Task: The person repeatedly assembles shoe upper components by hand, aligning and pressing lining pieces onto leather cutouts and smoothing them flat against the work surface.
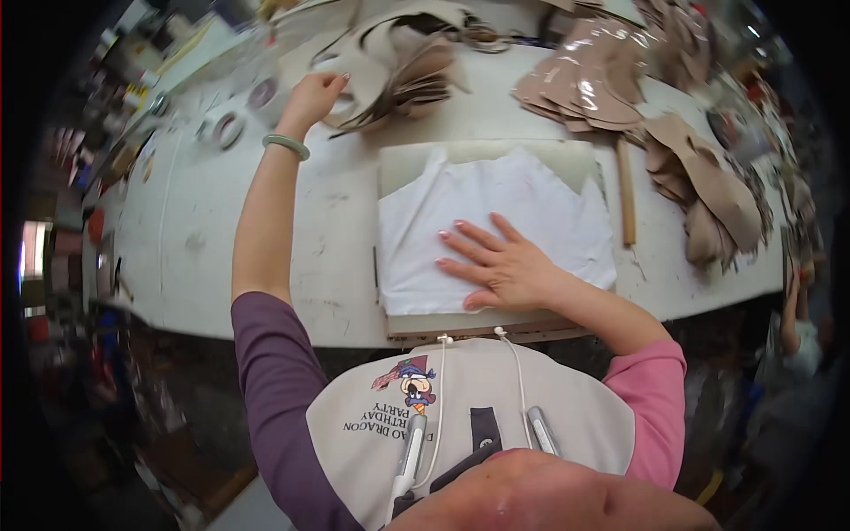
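My right hand point(500, 265) lies flat with its fingers spread on a white cloth point(540, 199). The cloth covers most of a pale, thick board point(403, 168) at the table's near edge. My left arm reaches to the far left, a pale green bangle point(286, 146) on its wrist. There my left hand point(314, 99) has its fingers curled together, beside a heap of cut beige leather-like pieces point(379, 75). Whatever sits between those fingers, if anything, is too blurred to make out.
Glossy pinkish-beige cut pieces point(584, 80) are stacked at the far right, with more folded pieces point(708, 190) nearer. A wooden stick point(626, 190) lies right of the board. Rolls of tape point(227, 131) stand at the left on the white table point(204, 257).
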`<state>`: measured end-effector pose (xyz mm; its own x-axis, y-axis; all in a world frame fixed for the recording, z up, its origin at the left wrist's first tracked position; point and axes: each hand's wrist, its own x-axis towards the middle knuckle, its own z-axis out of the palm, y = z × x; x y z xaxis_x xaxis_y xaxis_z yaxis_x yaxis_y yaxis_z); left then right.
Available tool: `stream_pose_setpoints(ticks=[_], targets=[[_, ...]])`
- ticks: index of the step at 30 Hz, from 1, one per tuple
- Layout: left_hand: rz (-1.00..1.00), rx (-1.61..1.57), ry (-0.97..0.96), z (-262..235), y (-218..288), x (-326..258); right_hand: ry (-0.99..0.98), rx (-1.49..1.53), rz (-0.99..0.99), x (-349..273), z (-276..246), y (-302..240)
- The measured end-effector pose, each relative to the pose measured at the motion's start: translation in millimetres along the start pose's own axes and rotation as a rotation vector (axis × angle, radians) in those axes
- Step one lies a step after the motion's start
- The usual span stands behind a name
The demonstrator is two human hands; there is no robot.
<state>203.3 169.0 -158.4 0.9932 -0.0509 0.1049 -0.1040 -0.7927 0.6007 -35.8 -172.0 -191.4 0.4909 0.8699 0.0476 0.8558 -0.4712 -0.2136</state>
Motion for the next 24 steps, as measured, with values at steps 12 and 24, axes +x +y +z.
stream_pose_setpoints(ticks=[12,24], targets=[[-0.201,0.033,-0.175,28.3,-82.7,56.5,0.698,-0.088,0.906,-161.1,-97.2,181.2],[0.329,-1.106,-0.002,-52.2,147.6,-75.7,0.277,-0.43,1.034,-205.7,-118.0,323.1]])
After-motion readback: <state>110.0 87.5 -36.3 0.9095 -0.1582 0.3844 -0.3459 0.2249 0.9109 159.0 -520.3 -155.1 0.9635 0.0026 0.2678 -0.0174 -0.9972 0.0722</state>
